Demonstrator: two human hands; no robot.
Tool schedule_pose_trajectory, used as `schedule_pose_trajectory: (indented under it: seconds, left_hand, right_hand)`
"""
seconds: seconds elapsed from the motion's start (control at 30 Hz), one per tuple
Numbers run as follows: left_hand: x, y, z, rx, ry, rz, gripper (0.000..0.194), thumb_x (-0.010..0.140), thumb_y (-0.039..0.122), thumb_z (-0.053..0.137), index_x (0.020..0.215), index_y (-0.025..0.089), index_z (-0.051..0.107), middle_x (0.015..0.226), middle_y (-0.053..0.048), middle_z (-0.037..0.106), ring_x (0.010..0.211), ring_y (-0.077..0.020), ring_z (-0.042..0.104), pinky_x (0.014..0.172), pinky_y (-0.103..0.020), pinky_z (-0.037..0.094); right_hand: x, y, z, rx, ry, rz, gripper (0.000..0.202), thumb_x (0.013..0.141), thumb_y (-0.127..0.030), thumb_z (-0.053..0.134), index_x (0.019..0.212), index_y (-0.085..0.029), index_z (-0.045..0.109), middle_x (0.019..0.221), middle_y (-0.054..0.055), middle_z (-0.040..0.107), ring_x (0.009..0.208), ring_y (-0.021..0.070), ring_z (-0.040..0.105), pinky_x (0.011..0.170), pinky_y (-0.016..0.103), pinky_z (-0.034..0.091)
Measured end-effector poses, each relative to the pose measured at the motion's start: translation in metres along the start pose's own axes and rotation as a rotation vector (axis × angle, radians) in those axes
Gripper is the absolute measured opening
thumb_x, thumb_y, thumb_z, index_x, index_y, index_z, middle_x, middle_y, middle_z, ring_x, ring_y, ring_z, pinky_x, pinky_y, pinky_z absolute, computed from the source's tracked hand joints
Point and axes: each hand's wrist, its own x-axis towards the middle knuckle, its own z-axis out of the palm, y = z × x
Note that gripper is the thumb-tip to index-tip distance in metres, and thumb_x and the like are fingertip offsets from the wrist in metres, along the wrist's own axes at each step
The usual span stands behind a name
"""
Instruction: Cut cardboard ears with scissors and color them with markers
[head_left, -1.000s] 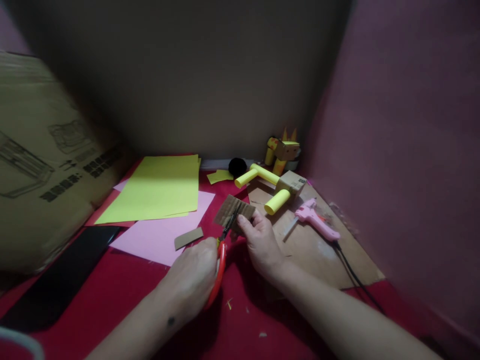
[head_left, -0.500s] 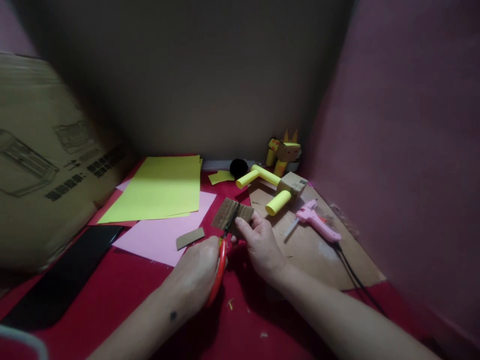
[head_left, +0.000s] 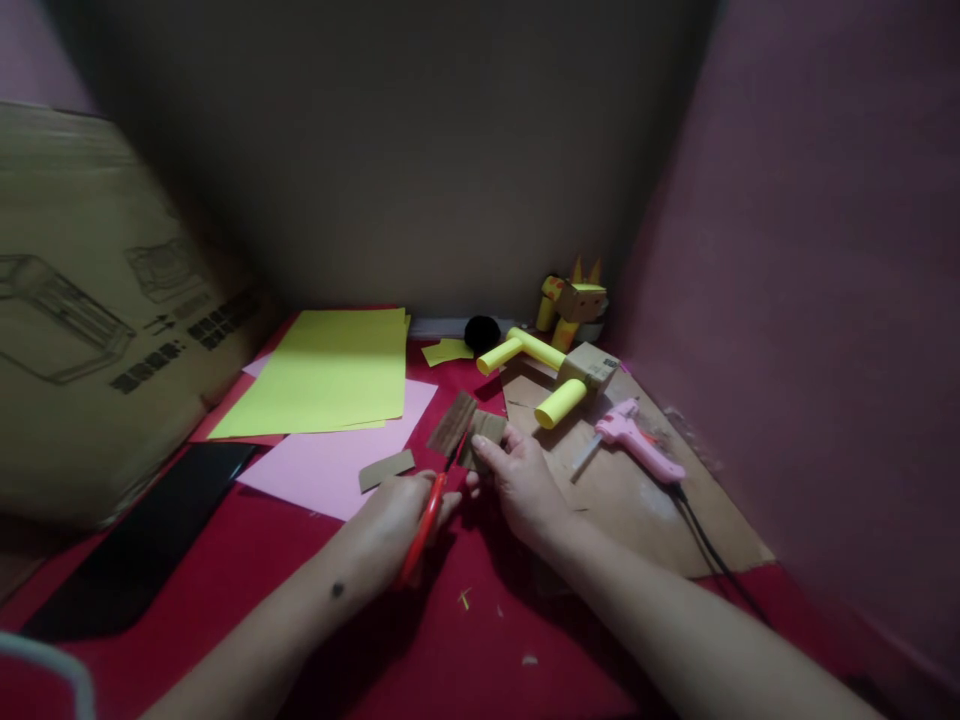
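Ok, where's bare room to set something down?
Red surface shows bare between the flat black slab, pink paper sheet and left forearm. It's crowded around the yellow tubes, brown cardboard box, pink glue gun and red-handled scissors.

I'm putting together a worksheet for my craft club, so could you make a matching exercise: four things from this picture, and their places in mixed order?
Things
1. scissors
2. glue gun
3. large yellow sheet
4. black ball

Places
A. on the brown cardboard sheet
B. overlapping the pink paper
C. in the left hand
D. next to the small yellow scraps

Pairs: 1-C, 2-A, 3-B, 4-D
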Motion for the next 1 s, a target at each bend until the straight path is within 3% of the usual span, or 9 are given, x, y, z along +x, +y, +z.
schedule_pose_trajectory:
  seconds: [0.13,0.23,0.33,0.47,0.57,0.7,0.8,0.9,1.0]
  left_hand:
    - [-0.01,0.015,-0.011,0.09,-0.162,-0.046,0.028,0.077,0.045,0.06,0.069,0.019,0.056,0.043,0.005,0.054,0.027,-0.0105,0.046,0.028,-0.019,0.031]
    - [-0.014,0.02,-0.014,-0.009,-0.34,-0.114,0.036,0.081,0.041,0.053,0.056,0.016,0.054,0.037,0.002,0.052,0.025,-0.0094,0.043,0.027,-0.018,0.031]
    - [-0.016,0.02,-0.006,-0.118,-0.485,-0.188,0.037,0.078,0.036,0.046,0.052,0.013,0.058,0.036,-0.001,0.053,0.026,-0.0106,0.043,0.027,-0.02,0.033]
    - [-0.022,0.022,0.008,-0.123,-0.55,-0.195,0.031,0.069,0.03,0.047,0.05,0.01,0.062,0.038,-0.005,0.056,0.026,-0.0117,0.043,0.028,-0.022,0.032]
    - [-0.027,0.027,0.009,-0.079,-0.576,-0.175,0.032,0.07,0.033,0.05,0.051,0.01,0.063,0.037,-0.004,0.056,0.026,-0.0106,0.041,0.03,-0.022,0.029]
    - [-0.032,0.032,0.003,-0.011,-0.598,-0.159,0.037,0.074,0.039,0.049,0.048,0.015,0.058,0.036,-0.001,0.054,0.026,-0.0103,0.04,0.033,-0.021,0.031]
    - [-0.04,0.032,-0.007,0.042,-0.624,-0.154,0.034,0.073,0.037,0.052,0.046,0.017,0.055,0.037,-0.001,0.053,0.028,-0.0113,0.042,0.034,-0.022,0.031]
    - [-0.051,0.031,-0.028,0.27,-0.482,-0.069,0.028,0.072,0.035,0.056,0.049,0.019,0.056,0.044,0.0,0.055,0.033,-0.0132,0.046,0.037,-0.023,0.031]
    - [-0.051,0.027,-0.061,0.621,0.018,0.087,0.023,0.073,0.037,0.058,0.057,0.021,0.058,0.053,-0.004,0.058,0.044,-0.0173,0.052,0.044,-0.025,0.032]
  right_hand:
    - [0.002,-0.002,-0.004,-0.001,0.078,-0.023,0.019,0.073,-0.031,0.064,0.08,-0.017,0.055,0.053,-0.005,0.057,0.04,0.0075,0.052,0.038,0.017,0.042]
    - [0.001,-0.017,-0.006,-0.033,0.152,-0.208,0.019,0.073,-0.029,0.068,0.079,-0.018,0.054,0.055,-0.008,0.055,0.039,0.005,0.047,0.036,0.015,0.04]
    - [0.0,-0.041,0.003,-0.062,0.114,-0.356,0.021,0.074,-0.027,0.069,0.089,-0.019,0.057,0.064,-0.006,0.06,0.039,0.0042,0.045,0.034,0.015,0.038]
    - [0.009,-0.06,0.043,-0.313,-0.186,-0.209,0.004,0.078,-0.017,0.058,0.08,-0.016,0.062,0.053,-0.006,0.056,0.035,0.0063,0.046,0.034,0.017,0.038]
    - [0.027,-0.051,0.087,-0.561,-0.409,0.036,0.015,0.078,-0.004,0.052,0.07,-0.013,0.061,0.04,-0.004,0.05,0.033,0.0097,0.048,0.032,0.018,0.038]
    - [0.056,-0.029,0.135,-0.647,-0.44,0.151,0.01,0.078,-0.001,0.056,0.081,-0.005,0.065,0.045,0.003,0.059,0.036,0.015,0.057,0.038,0.025,0.048]
    - [0.071,-0.036,0.14,-0.654,-0.346,0.058,0.021,0.078,-0.002,0.059,0.098,-0.004,0.063,0.061,0.006,0.065,0.042,0.0138,0.059,0.044,0.028,0.052]
    - [0.073,-0.065,0.113,-0.609,-0.269,-0.093,0.014,0.084,-0.009,0.056,0.094,-0.011,0.066,0.072,0.005,0.067,0.052,0.0106,0.06,0.054,0.026,0.053]
    - [0.063,-0.084,0.07,-0.542,-0.219,-0.409,0.014,0.08,-0.012,0.057,0.086,-0.017,0.068,0.077,0.003,0.069,0.065,0.0133,0.063,0.063,0.03,0.054]
